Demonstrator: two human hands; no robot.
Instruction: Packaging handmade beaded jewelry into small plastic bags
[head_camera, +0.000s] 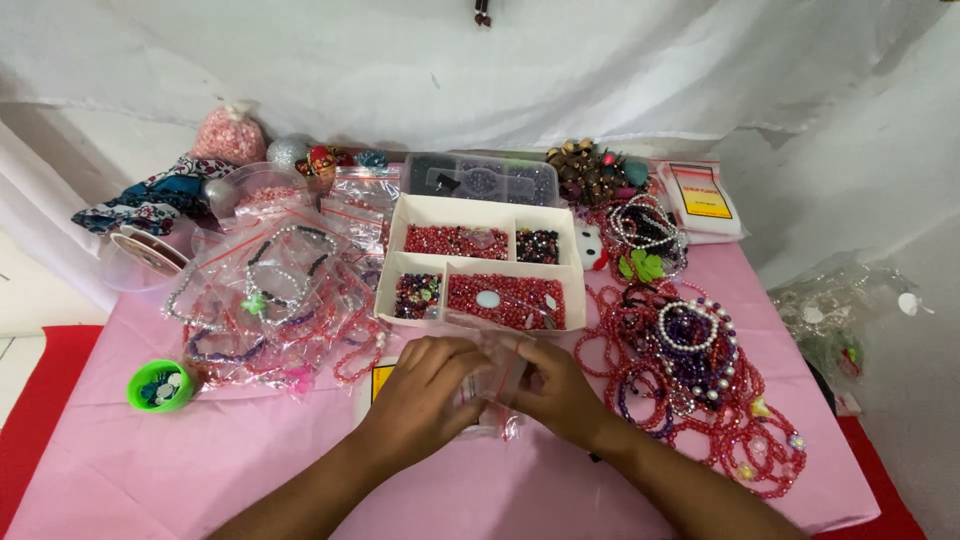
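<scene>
My left hand (428, 390) and my right hand (560, 392) meet over the pink table, both gripping a small clear plastic zip bag (492, 372) between them. The bag's lower corner, with a bit of red inside, sticks out below my fingers. Just beyond my hands sits a cream divided box (484, 262) holding red and dark beads in separate compartments.
A heap of bagged bracelets (272, 300) lies left, a pile of red, purple and pearl bracelets (680, 360) right. A green round tub (158, 385) sits front left. A clear compartment case (480, 180), a bead bag (228, 135) and a tape roll (148, 255) stand behind. The pink tablecloth (200, 470) covers the table.
</scene>
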